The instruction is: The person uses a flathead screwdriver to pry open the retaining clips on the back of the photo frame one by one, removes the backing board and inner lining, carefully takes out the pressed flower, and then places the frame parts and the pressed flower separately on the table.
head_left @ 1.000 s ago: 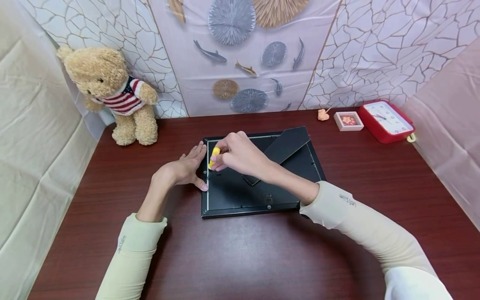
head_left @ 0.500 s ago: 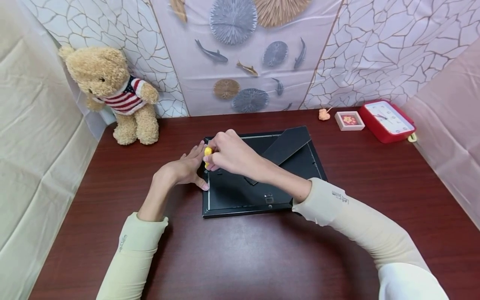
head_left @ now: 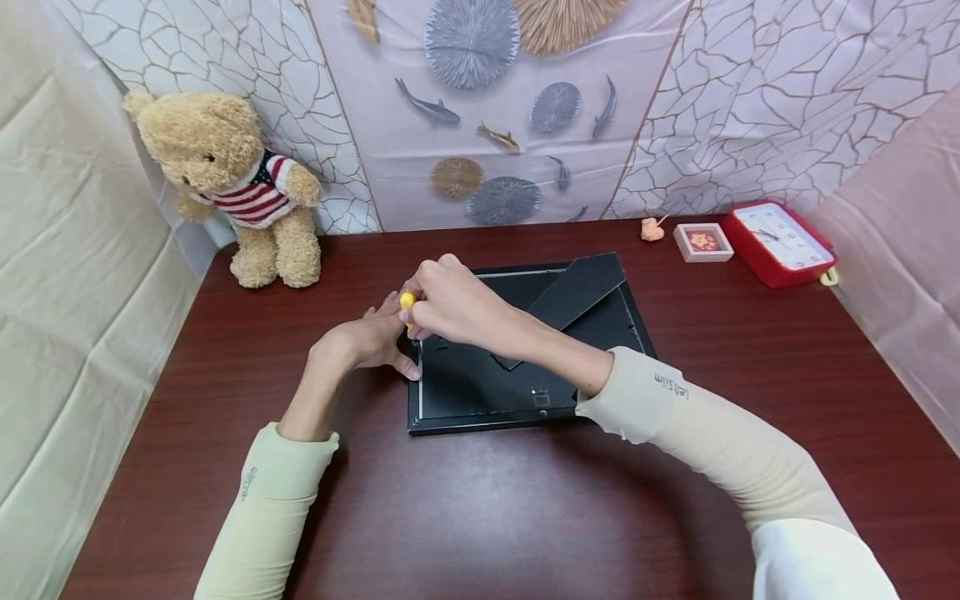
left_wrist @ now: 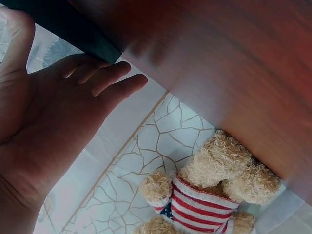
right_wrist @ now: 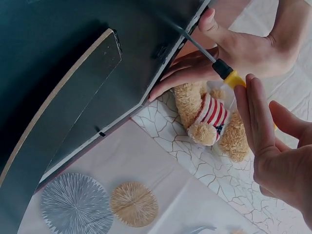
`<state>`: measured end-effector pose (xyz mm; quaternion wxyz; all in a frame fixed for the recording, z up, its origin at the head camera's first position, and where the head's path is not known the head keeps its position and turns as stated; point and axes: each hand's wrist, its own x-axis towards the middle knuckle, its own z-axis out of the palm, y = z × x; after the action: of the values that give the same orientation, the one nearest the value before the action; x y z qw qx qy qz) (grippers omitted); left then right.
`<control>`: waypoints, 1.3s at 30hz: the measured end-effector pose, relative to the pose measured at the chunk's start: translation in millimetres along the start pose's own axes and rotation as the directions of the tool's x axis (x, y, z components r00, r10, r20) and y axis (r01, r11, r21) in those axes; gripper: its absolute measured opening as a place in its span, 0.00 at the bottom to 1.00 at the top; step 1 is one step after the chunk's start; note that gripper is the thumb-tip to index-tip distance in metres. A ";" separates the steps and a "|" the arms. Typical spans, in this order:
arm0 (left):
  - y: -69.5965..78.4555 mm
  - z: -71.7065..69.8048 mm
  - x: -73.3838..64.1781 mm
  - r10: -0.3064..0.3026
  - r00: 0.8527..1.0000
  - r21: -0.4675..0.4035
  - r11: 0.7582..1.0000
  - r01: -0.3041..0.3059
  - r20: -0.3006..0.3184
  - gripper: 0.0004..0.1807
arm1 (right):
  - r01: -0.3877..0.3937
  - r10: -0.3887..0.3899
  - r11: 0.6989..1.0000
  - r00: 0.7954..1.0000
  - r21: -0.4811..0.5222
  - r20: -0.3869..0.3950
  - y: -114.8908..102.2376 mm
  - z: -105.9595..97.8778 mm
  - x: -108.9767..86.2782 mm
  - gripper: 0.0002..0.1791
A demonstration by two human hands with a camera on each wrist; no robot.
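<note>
A black picture frame (head_left: pixel 472 387) lies face down on the table, its back panel and slanting easel stand (head_left: pixel 573 287) showing. My right hand (head_left: pixel 465 307) pinches the yellow handle of a screwdriver (head_left: pixel 407 300) over the frame's left edge. In the right wrist view the screwdriver (right_wrist: pixel 222 68) has a black collar and a thin metal shaft, its tip reaching the backing along the frame's edge. My left hand (head_left: pixel 367 337) rests against the frame's left side, fingers extended and thumb on the border. Straight fingers also show on this left hand (left_wrist: pixel 63 107) in the left wrist view.
A teddy bear (head_left: pixel 247 187) in a striped sweater leans at the back left. At the back right are a red clock (head_left: pixel 780 242), a small framed picture (head_left: pixel 702 242) and a small peach-coloured ornament (head_left: pixel 652 229). Patterned cloth (head_left: pixel 420 200) hangs behind the table.
My right hand has shifted a little left with the screwdriver, from just inside the frame's border to over its left edge. The left hand keeps its place on the frame.
</note>
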<state>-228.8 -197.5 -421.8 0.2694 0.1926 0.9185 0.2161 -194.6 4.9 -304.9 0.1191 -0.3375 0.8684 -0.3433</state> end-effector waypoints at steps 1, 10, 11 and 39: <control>5.0 -2.2 -2.9 -0.004 1.000 -0.004 1.000 0.004 0.008 0.72 | -0.007 0.007 1.000 1.000 0.014 0.007 0.9 -0.8 -0.4 0.13; 33.2 -13.7 -22.8 -0.049 0.998 0.005 0.999 0.049 0.030 0.78 | -0.048 0.052 0.990 0.998 0.134 -0.023 17.7 -30.2 -26.5 0.07; 33.9 -13.7 -23.0 -0.044 0.999 0.013 0.999 0.044 0.031 0.78 | -0.033 0.044 0.985 0.997 0.171 -0.059 20.7 -35.8 -34.0 0.06; 47.1 -13.1 -32.5 -0.035 0.999 0.041 0.999 0.034 0.022 0.72 | 0.011 0.417 0.549 0.863 0.836 -0.285 194.9 -113.5 -255.7 0.09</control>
<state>-199.9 -177.5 -374.8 0.2798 0.1844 0.9227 0.1906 -152.5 338.8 -359.6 0.0952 -0.0478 0.6471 -0.7549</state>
